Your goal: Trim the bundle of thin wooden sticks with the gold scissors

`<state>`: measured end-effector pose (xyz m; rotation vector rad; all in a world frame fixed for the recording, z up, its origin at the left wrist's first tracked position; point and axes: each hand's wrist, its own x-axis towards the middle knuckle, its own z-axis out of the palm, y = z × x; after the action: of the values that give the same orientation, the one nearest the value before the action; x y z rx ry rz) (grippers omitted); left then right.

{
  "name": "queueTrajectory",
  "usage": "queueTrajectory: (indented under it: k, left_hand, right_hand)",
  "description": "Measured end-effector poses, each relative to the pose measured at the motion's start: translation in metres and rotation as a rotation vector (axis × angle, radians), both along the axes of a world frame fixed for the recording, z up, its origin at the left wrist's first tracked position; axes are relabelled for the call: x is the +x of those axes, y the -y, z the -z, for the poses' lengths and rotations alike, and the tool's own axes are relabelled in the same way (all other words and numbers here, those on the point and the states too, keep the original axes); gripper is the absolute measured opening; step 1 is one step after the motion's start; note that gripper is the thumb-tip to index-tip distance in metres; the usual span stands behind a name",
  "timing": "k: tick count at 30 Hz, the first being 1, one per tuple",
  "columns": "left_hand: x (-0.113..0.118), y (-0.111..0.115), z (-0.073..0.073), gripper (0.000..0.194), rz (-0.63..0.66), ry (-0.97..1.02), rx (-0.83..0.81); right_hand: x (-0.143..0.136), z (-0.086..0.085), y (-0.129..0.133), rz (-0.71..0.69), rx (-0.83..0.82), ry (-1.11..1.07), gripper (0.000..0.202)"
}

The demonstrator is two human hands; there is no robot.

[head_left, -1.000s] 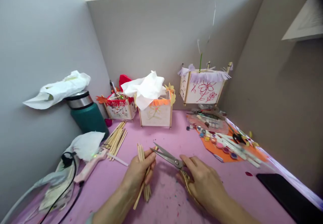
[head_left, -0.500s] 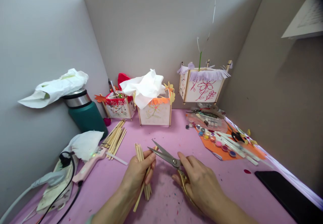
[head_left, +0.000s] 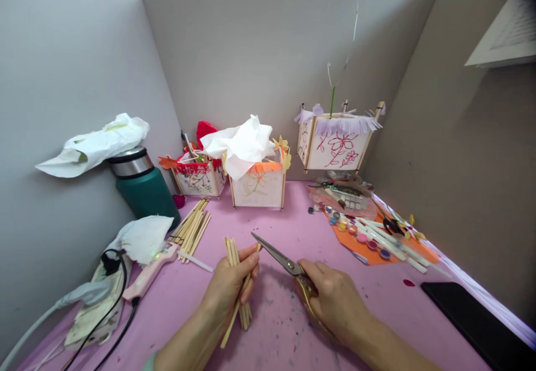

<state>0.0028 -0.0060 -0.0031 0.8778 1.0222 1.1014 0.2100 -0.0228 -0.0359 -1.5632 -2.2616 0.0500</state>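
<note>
Closed now, the scissors (head_left: 285, 260) that gaped a moment ago! Right hand (head_left: 337, 295) grips their handles; left hand (head_left: 237, 276) clutches the wooden sticks (head_left: 231, 253) above the purple table (head_left: 288, 326). One blade stroke looks finished; whether it cut, I can't tell. Beyond stands the orange-fringed box (head_left: 260, 192).

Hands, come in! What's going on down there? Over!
Left hand: gripping wooden sticks. Right hand: holding scissors, closed, tip near one stick's end. Nothing visibly blocking them.

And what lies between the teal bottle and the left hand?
In the head view, a pile of wooden sticks, with a thin white rod nearer the left hand.
</note>
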Motion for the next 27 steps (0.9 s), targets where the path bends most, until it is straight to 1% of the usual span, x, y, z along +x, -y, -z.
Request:
queueTrajectory:
  k: [3, 5, 8, 11, 14, 19, 23, 27]
  left_hand:
    - [0.0, 0.0, 0.0, 0.021, 0.026, 0.018, 0.035]
    - [0.001, 0.0, 0.0, 0.024, 0.049, 0.011, 0.052]
    - [0.001, 0.0, 0.002, 0.028, 0.049, -0.021, 0.054]
    - [0.002, 0.0, 0.001, 0.027, 0.039, -0.042, 0.052]
    - [0.003, 0.001, -0.001, 0.029, 0.039, -0.062, 0.059]
    - [0.002, 0.004, -0.004, 0.028, 0.053, -0.044, 0.076]
    - [0.0, 0.004, -0.002, 0.025, 0.039, -0.019, 0.065]
    - [-0.002, 0.002, 0.001, 0.024, 0.046, 0.007, 0.041]
  right_hand:
    - [-0.001, 0.001, 0.001, 0.013, 0.066, 0.003, 0.032]
    - [-0.003, -0.001, 0.003, 0.019, 0.082, 0.021, 0.039]
    - [-0.005, -0.005, 0.004, 0.024, 0.073, 0.051, 0.043]
    - [-0.006, -0.006, 0.006, 0.035, 0.085, 0.081, 0.045]
    - [-0.006, -0.006, 0.006, 0.03, 0.081, 0.092, 0.039]
    - [-0.005, -0.009, 0.004, 0.036, -0.039, 0.07, 0.015]
    - [-0.004, -0.011, 0.003, 0.014, -0.08, 0.025, 0.012]
    - [-0.004, -0.01, 0.004, 0.017, -0.077, 0.009, 0.012]
